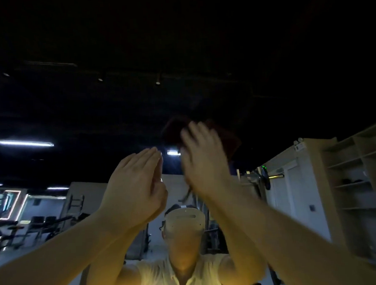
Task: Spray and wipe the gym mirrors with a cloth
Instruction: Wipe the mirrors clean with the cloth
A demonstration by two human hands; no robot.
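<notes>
R hand [202,159] presses cloth [229,139], L hand [137,185] flat

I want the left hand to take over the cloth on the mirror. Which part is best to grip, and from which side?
Probably the free edge of the cloth, up and left of the right hand, coming from the left. That hand's flat fingers cover the cloth's middle, and this edge lies nearest the open left hand. Pinch it; the picture is blurred there.

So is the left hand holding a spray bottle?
No, the left hand is flat with straight fingers and holds nothing, while the right hand presses the dark cloth.
</notes>
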